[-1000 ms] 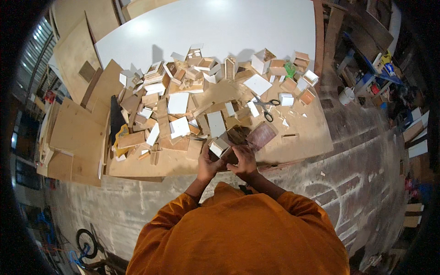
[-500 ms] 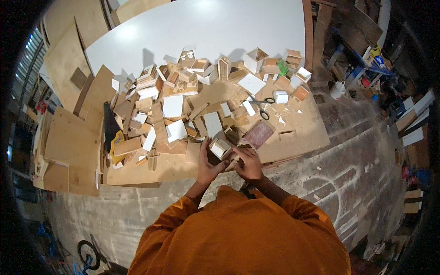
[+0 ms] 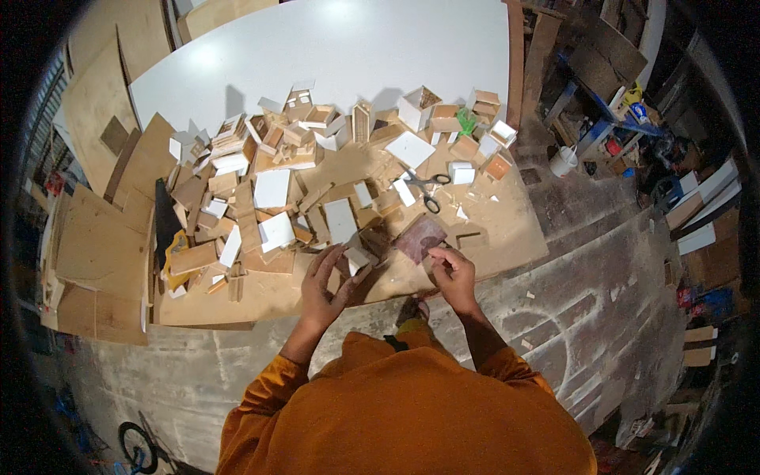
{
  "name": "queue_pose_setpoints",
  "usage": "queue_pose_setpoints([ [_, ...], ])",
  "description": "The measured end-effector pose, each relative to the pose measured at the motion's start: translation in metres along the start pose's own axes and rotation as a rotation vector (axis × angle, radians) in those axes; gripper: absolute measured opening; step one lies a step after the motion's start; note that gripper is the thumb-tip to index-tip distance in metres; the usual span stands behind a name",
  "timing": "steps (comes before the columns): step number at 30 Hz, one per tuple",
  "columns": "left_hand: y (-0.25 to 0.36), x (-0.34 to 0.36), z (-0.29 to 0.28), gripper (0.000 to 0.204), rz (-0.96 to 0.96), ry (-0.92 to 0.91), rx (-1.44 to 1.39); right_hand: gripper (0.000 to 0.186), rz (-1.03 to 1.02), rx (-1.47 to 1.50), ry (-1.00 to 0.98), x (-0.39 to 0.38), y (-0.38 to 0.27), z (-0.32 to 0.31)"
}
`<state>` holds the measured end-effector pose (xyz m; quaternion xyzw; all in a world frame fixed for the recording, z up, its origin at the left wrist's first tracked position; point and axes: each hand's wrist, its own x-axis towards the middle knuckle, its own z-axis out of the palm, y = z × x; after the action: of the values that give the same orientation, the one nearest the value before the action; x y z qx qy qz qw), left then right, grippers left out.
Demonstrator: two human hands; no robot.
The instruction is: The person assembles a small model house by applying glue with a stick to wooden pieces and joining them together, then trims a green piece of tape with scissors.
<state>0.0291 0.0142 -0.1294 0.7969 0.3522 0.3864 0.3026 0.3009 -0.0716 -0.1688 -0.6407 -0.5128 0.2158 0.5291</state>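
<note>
My left hand (image 3: 323,291) is closed on a small open box of light wood (image 3: 356,260) at the table's front edge. My right hand (image 3: 451,279) is apart from it to the right, fingers curled into a pinch at the lower edge of a reddish-brown rectangular sheet (image 3: 418,237); whatever the fingertips hold is too small to make out. Just beyond my hands a white rectangular piece (image 3: 340,220) lies among offcuts. Dark-handled scissors (image 3: 434,182) rest farther back on the plywood tabletop (image 3: 514,229).
Wood scraps and small box models crowd the table before a white board (image 3: 317,47). A yellow-handled saw (image 3: 174,265) lies left, beside leaning plywood sheets (image 3: 95,253). A white bucket (image 3: 564,161) and clutter stand right; a bicycle wheel (image 3: 136,447) shows lower left.
My hands have moved apart: the right drew away rightward from the box toward the reddish sheet, while the left shifted left with the box. The whole view has shifted somewhat leftward.
</note>
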Motion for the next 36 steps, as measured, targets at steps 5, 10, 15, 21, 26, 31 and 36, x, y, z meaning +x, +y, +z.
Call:
queue_pose_setpoints([
  [5, -0.001, -0.003, 0.009, 0.058, -0.097, 0.054, 0.042, 0.012, 0.045, 0.018, 0.097, 0.047, 0.039, -0.022],
  [10, 0.005, -0.004, 0.01, 0.057, -0.21, 0.18, -0.048, 0.012, 0.11, 0.013, 0.021, 0.095, 0.044, -0.037],
  [15, 0.009, -0.005, 0.019, 0.067, -0.299, 0.179, -0.015, 0.012, 0.017, -0.017, -0.057, 0.127, 0.045, -0.039],
  [21, 0.01, -0.005, 0.039, 0.076, -0.363, 0.241, 0.026, 0.008, -0.153, 0.098, -0.167, 0.164, 0.061, -0.036],
  [26, 0.02, -0.003, 0.052, 0.076, -0.399, 0.313, 0.026, 0.009, -0.181, 0.138, -0.329, 0.183, 0.053, -0.034],
  [31, 0.04, 0.003, 0.052, 0.064, -0.287, 0.451, 0.266, 0.012, -0.247, 0.23, -0.512, 0.176, 0.039, -0.023],
  [36, 0.058, 0.021, 0.048, 0.052, -0.237, 0.441, 0.311, 0.007, -0.329, 0.141, -0.606, 0.161, 0.006, -0.017],
])
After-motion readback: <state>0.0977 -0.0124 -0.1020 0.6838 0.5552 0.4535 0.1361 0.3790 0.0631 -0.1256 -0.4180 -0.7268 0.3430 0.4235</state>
